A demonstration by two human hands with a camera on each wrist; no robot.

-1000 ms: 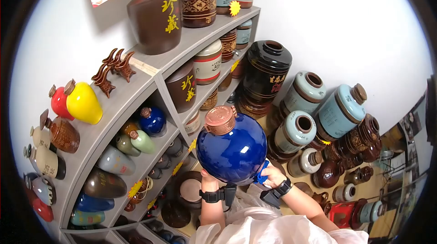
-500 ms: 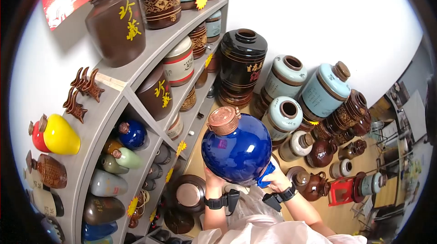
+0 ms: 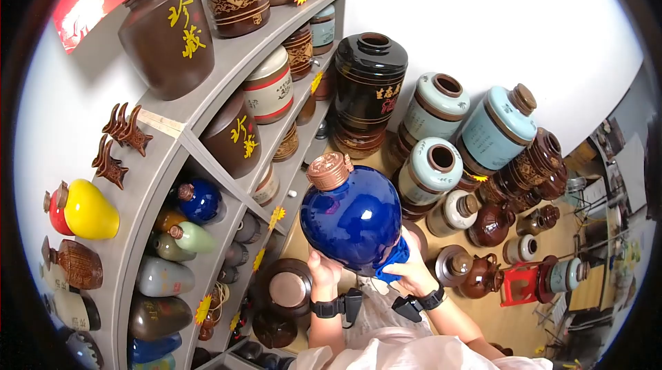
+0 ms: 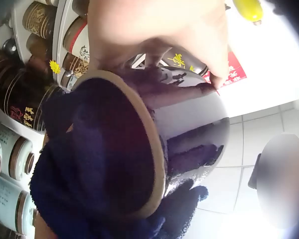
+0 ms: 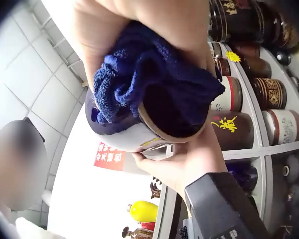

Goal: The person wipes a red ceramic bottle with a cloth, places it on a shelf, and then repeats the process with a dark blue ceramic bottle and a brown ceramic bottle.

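Note:
A round, glossy blue jar (image 3: 352,218) with a copper-coloured screw cap (image 3: 328,171) is held up in front of the body, its cap tilted toward the shelf. My left hand (image 3: 325,270) grips its lower left side, the fingers curving round the glaze in the left wrist view. In my right hand (image 3: 411,270) is a bunched dark blue towel (image 5: 154,74), pressed against the jar's lower right side. Both wrist views show the jar's underside with a bare tan foot ring (image 4: 152,144); towel folds lie across part of it.
To the left curves a grey shelf unit (image 3: 162,156) with bottles and jars, including a yellow bottle (image 3: 93,209). A tall black jar (image 3: 370,80) and several pale blue jars (image 3: 436,170) stand ahead and right. A red stool (image 3: 517,284) is farther right on the wooden floor.
The head view has swung right, so the shelves sit farther left. The jar stays in both hands and has tilted slightly, while more of the towel shows at the right hand.

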